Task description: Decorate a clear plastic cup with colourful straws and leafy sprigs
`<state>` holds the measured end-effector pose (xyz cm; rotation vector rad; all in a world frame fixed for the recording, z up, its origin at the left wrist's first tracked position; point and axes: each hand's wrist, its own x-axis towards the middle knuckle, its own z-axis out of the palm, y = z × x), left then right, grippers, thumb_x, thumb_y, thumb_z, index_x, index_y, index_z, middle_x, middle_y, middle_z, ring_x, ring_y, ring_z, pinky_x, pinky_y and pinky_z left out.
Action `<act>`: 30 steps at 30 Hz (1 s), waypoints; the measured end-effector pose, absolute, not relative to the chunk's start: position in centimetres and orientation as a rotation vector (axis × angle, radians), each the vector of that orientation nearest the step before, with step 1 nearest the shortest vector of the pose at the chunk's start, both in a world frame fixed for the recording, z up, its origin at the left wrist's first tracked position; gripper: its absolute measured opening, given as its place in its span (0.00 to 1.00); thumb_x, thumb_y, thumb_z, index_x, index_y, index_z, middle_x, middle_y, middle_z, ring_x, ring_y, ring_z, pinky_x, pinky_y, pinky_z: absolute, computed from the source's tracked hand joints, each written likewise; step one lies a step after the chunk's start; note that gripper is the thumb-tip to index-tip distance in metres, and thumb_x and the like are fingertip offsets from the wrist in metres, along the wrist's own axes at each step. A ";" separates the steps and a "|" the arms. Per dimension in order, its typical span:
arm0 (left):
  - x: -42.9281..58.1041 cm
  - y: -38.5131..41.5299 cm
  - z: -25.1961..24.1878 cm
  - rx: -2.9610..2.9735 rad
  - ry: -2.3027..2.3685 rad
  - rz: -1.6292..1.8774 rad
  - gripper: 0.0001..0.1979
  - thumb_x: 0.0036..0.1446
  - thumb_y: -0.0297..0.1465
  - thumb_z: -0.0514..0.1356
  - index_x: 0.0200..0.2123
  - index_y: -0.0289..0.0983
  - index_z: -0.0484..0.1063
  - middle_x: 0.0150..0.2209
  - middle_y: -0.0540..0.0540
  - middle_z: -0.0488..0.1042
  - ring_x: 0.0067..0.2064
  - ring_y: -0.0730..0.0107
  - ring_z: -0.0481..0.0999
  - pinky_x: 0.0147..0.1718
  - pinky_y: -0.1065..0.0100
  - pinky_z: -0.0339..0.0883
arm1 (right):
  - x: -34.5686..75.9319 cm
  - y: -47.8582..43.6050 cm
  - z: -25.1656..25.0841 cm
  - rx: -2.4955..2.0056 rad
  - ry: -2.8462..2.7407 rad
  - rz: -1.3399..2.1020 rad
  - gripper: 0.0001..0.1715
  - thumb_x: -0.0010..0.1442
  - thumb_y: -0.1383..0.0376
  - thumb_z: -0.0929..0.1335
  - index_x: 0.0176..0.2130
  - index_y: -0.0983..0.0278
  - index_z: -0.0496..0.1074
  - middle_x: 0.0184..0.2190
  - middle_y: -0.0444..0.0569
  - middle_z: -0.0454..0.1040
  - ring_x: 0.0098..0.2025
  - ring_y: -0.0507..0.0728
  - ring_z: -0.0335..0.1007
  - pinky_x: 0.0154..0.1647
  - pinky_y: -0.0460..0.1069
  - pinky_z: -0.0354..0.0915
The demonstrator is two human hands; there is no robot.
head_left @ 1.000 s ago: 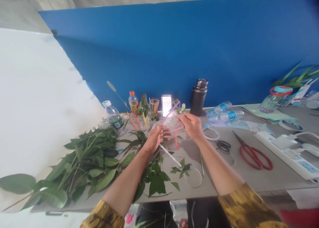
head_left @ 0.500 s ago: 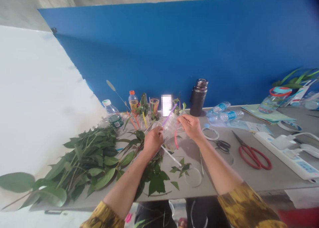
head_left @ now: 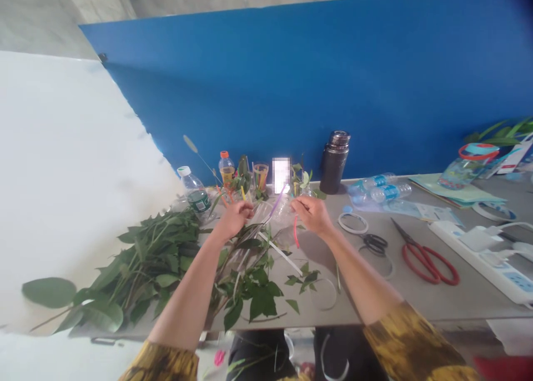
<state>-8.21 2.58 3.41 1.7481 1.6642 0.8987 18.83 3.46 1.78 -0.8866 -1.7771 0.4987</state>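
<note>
My right hand [head_left: 311,213] pinches the edge of a clear ribbed plastic bottle [head_left: 282,210], which lies tilted over the table. A purple straw [head_left: 276,202] slants along the bottle, and a red strip [head_left: 296,234] hangs just below my right fingers. My left hand [head_left: 236,220] is apart from the bottle, its fingers curled in front of a yellow straw [head_left: 243,192]; what they hold, if anything, is hidden. Between and below the hands lie leafy stems [head_left: 262,289] and a white strip [head_left: 280,253].
A big leaf pile [head_left: 156,259] covers the table's left. Behind stand a green-labelled bottle [head_left: 195,192], an orange-capped bottle [head_left: 226,170] and a black thermos [head_left: 335,164]. To the right lie tape [head_left: 353,223], black scissors [head_left: 375,243], red-handled shears [head_left: 428,259] and a power strip [head_left: 478,261].
My left hand has let go of the clear bottle and moved left, towards the upright straws. My right hand stays at the bottle. The view has shifted slightly.
</note>
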 end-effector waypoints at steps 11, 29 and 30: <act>-8.1 3.3 0.3 1.973 2.253 0.130 0.16 0.61 0.32 0.59 0.50 0.32 0.75 0.46 0.27 0.81 0.52 0.46 0.81 0.50 0.56 0.71 | 19.2 3.7 1.3 -0.895 -1.775 0.549 0.21 0.72 0.55 0.61 0.33 0.61 0.74 0.30 0.48 0.80 0.30 0.55 0.74 0.35 0.48 0.66; -5.0 2.5 0.2 2.061 2.350 -0.001 0.19 0.64 0.30 0.55 0.53 0.28 0.76 0.50 0.23 0.79 0.53 0.42 0.80 0.49 0.53 0.72 | 19.0 4.3 0.0 -0.934 -1.860 0.495 0.28 0.73 0.49 0.59 0.31 0.62 0.74 0.26 0.47 0.78 0.30 0.55 0.74 0.36 0.48 0.65; -4.8 2.5 0.2 2.065 2.351 -0.005 0.18 0.64 0.28 0.54 0.52 0.28 0.77 0.49 0.23 0.79 0.52 0.42 0.81 0.48 0.53 0.72 | 19.0 4.3 -0.1 -0.941 -1.860 0.489 0.28 0.73 0.50 0.59 0.31 0.61 0.74 0.26 0.47 0.78 0.30 0.55 0.74 0.36 0.48 0.65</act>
